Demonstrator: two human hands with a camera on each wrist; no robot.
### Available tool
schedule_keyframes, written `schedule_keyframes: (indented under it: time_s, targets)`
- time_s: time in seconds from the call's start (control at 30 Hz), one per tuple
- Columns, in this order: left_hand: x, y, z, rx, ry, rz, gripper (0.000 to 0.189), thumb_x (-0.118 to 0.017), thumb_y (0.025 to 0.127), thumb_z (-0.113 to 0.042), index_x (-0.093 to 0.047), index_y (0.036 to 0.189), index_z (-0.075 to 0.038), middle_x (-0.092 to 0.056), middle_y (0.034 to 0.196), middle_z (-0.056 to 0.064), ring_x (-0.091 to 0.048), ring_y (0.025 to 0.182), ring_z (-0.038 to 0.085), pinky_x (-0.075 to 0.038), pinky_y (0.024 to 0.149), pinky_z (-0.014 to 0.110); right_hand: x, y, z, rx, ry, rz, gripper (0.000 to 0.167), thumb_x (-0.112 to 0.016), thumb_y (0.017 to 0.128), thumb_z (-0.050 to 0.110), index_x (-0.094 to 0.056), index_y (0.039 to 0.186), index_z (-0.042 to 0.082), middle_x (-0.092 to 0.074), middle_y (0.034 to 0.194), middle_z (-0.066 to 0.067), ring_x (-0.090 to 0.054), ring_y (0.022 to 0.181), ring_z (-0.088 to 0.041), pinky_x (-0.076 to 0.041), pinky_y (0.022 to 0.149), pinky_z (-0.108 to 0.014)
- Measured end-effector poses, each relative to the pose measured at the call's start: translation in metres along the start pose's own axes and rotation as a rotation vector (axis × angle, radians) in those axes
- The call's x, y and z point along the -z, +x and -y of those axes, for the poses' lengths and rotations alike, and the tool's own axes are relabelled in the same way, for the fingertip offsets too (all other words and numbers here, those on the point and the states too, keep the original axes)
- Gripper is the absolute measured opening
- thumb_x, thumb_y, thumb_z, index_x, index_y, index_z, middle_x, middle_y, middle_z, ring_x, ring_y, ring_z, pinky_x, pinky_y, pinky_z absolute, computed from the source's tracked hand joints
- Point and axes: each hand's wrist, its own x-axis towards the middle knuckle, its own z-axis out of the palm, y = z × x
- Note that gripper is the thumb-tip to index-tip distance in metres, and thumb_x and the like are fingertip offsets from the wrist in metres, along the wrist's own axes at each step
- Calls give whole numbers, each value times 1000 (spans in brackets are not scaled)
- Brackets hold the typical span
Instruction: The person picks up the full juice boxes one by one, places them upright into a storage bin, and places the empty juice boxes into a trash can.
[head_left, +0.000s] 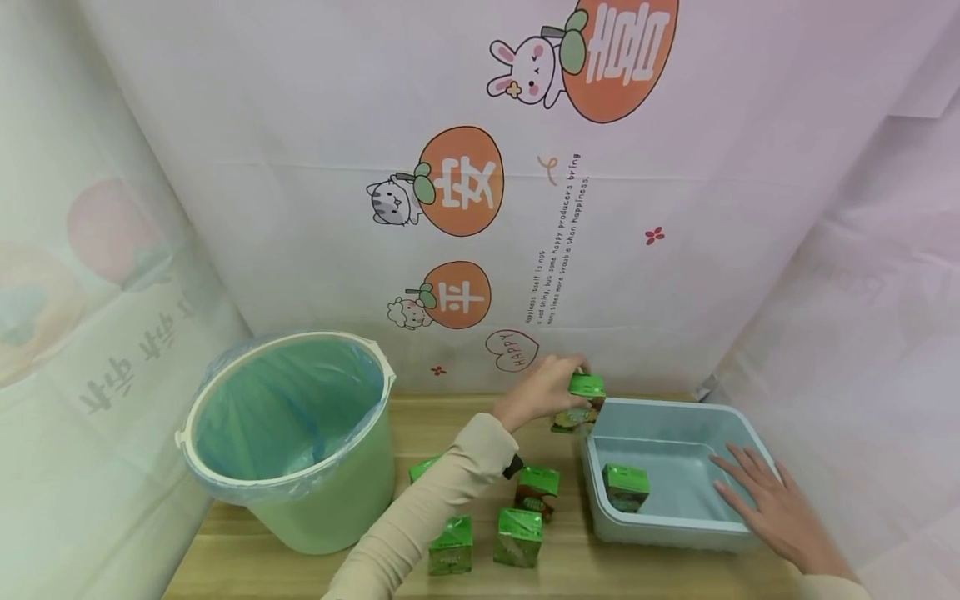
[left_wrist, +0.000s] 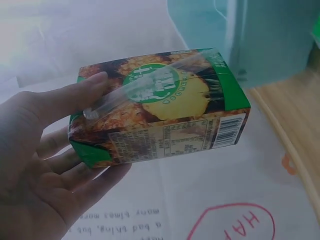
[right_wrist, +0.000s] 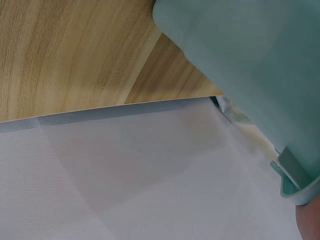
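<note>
My left hand (head_left: pixel 542 393) grips a green juice box (head_left: pixel 587 410) by one end, raised just left of the blue basin's (head_left: pixel 678 523) back left corner. In the left wrist view the juice box (left_wrist: pixel 170 107) shows a pineapple picture and a wrapped straw stuck along its side, with the thumb on top and fingers below. A similar juice box (head_left: pixel 626 487) stands inside the basin at its front left. Over the basin's right side lies my right hand (head_left: pixel 768 508), fingers straight and spread. The right wrist view catches mostly the basin's outer wall (right_wrist: pixel 240 55).
A green bucket (head_left: pixel 330 508) with a clear plastic liner stands on the wooden table at left. Between it and the basin are several juice boxes (head_left: pixel 519 537), one partly hidden by my left sleeve (head_left: pixel 427 517). Printed white cloth (head_left: pixel 300 233) encloses the back and sides.
</note>
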Motion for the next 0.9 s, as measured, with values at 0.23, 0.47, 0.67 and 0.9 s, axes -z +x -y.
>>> schedule_keyframes:
  time_s: [0.23,0.47,0.67,0.9]
  targets:
    - [-11,13,-14,12,-4,-4,42,-87,91,-22,-66,124,-8,-73,104,3,-62,78,1,-50,64,11,2,0,2,0,-2,11,45,-61,107,29,-58,147,9,-45,157,-31,-26,154,-50,15,127,-50]
    - [-19,24,-26,-8,74,-8,44,-87,92,-29,-68,127,-11,-73,103,-2,-60,76,-1,-47,63,10,2,0,0,-9,-1,19,46,-61,107,30,-58,149,9,-43,159,-30,-23,156,-46,13,127,-53]
    - [-29,37,-40,-48,95,7,44,-85,93,-31,-70,128,-8,-73,105,-4,-57,76,-3,-46,64,8,3,-3,0,-23,1,30,47,-61,107,30,-58,148,9,-42,160,-30,-27,152,-53,15,127,-51]
    - [-49,45,-40,-50,86,3,43,-85,93,-32,-70,127,-10,-71,99,-7,-56,71,-3,-46,60,9,4,0,2,-43,5,62,48,-59,108,33,-58,148,7,-43,157,-33,-30,148,-58,15,126,-53]
